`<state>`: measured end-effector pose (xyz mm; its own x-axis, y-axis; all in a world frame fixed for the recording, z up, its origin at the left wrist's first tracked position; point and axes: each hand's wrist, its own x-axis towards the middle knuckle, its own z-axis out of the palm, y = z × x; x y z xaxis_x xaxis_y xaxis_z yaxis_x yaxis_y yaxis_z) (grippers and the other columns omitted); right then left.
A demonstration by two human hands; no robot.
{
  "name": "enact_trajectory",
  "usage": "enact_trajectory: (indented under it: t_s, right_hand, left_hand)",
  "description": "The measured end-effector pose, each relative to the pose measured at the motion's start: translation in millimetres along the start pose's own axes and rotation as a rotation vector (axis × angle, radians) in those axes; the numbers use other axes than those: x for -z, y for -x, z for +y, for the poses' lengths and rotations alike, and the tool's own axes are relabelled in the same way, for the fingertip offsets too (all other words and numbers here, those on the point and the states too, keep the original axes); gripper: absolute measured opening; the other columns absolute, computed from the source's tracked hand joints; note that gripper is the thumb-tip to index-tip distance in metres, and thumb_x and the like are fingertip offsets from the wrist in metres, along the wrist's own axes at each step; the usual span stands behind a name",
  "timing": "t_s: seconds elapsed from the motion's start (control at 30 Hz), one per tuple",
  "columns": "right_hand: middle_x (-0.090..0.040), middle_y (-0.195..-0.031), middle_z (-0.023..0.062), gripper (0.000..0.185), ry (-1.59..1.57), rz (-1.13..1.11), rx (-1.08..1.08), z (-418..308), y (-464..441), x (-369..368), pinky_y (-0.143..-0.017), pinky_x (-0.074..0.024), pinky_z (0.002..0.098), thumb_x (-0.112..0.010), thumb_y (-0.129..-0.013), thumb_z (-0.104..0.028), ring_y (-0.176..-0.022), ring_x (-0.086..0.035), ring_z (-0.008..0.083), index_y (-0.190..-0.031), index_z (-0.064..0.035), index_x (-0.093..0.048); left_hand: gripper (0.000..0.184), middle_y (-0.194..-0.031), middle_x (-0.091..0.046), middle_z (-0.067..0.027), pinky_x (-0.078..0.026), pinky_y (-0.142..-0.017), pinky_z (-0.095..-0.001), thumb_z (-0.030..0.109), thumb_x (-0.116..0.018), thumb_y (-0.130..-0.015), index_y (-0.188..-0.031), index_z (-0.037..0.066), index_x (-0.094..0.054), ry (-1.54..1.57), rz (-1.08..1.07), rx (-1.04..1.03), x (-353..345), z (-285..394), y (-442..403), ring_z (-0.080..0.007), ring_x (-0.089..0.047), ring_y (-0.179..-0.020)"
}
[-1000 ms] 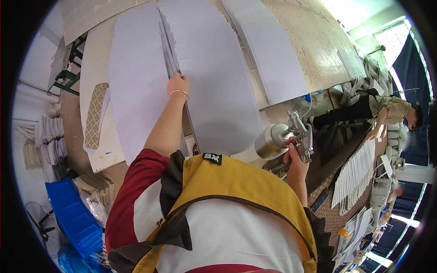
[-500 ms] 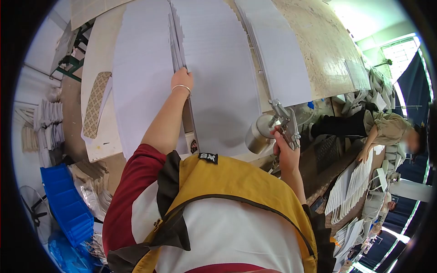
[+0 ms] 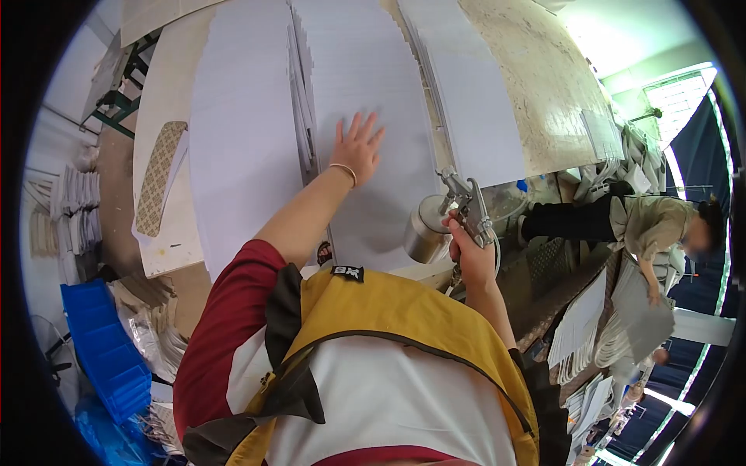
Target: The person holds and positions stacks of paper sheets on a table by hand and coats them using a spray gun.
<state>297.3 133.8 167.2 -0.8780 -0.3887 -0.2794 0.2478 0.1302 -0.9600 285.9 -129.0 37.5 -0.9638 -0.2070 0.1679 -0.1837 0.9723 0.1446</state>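
Head view: the middle sheets (image 3: 373, 70) run lengthwise away from the body on the worktop (image 3: 544, 85), directly beneath the left hand (image 3: 358, 155), whose fingers spread wide; contact is unclear. The right hand (image 3: 474, 260), farther off beside their near right edge, grips the spray gun (image 3: 470, 212).

A blue bin (image 3: 106, 349) stands near clear-blue plastic wrapping (image 3: 116, 435), across from a dark curtain (image 3: 699, 155).
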Motion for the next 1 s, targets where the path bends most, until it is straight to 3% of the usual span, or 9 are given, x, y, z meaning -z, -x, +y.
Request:
enact_trajectory:
  t_s: [0.13,0.4,0.57,0.7,0.9,1.0]
  right_hand:
    - [-0.065,-0.081,0.0039,0.021,0.042,0.028,0.032,-9.4,-3.8,3.6,-0.042,-0.0297,0.0203,-0.062,-0.085,-0.012,-0.045,-0.040,0.0050,-0.103,-0.0022,-0.062]
    - [-0.064,-0.079,0.0033,0.020,0.155,0.058,0.094,-22.0,-10.2,-7.2,-0.041,-0.0304,0.0208,-0.063,-0.085,-0.014,-0.045,-0.040,0.0060,-0.100,-0.0005,-0.062]
    - [-0.062,-0.075,0.0039,0.018,0.174,-0.002,0.072,-15.9,-9.9,-22.5,-0.041,-0.0332,0.0217,-0.063,-0.084,-0.014,-0.045,-0.044,0.0071,-0.096,-0.0003,-0.062]
    - [-0.061,-0.072,0.0033,0.016,0.167,-0.022,0.061,-19.4,-10.8,-30.8,-0.041,-0.0331,0.0223,-0.063,-0.083,-0.014,-0.045,-0.044,0.0078,-0.092,-0.0007,-0.062]
    - [-0.059,-0.069,0.0023,0.012,0.217,0.133,0.033,-17.2,-11.7,-12.4,-0.041,-0.0336,0.0225,-0.063,-0.083,-0.014,-0.044,-0.044,0.0082,-0.086,-0.0024,-0.061]
    - [-0.059,-0.068,0.0021,0.012,0.195,0.076,0.061,-10.7,-5.0,-12.9,-0.041,-0.0337,0.0223,-0.063,-0.083,-0.013,-0.044,-0.045,0.0079,-0.086,-0.0025,-0.061]
  left_hand:
    - [0.062,-0.150,-0.016,-0.0120,-0.014,-0.108,-0.0562,0.048,-0.043,-0.089,-0.142,0.020,-0.028,0.044,-0.163,0.044,-8.5,3.4,5.9,-0.0330,-0.008,-0.139]
    - [0.067,-0.148,-0.019,-0.0140,-0.013,-0.107,-0.0594,0.056,-0.040,-0.087,-0.142,0.020,-0.028,0.050,-0.377,0.097,12.7,13.2,-19.2,-0.0358,-0.011,-0.137]
    - [0.067,-0.147,-0.020,-0.0157,-0.012,-0.106,-0.0602,0.056,-0.041,-0.087,-0.142,0.019,-0.028,0.010,-0.389,0.101,7.9,21.4,-25.8,-0.0361,-0.012,-0.137]
    - [0.067,-0.148,-0.017,-0.0160,-0.011,-0.107,-0.0596,0.056,-0.040,-0.088,-0.142,0.018,-0.028,0.018,-0.230,0.052,1.6,12.2,-20.2,-0.0356,-0.010,-0.137]
    - [0.066,-0.150,-0.013,-0.0144,-0.007,-0.108,-0.0578,0.055,-0.038,-0.088,-0.142,0.017,-0.028,0.071,-0.199,0.047,-5.7,12.5,-14.5,-0.0337,-0.008,-0.139]
    - [0.065,-0.150,-0.014,-0.0142,-0.007,-0.109,-0.0566,0.054,-0.038,-0.089,-0.141,0.016,-0.029,0.079,-0.172,0.052,-3.0,10.4,-13.4,-0.0331,-0.008,-0.139]
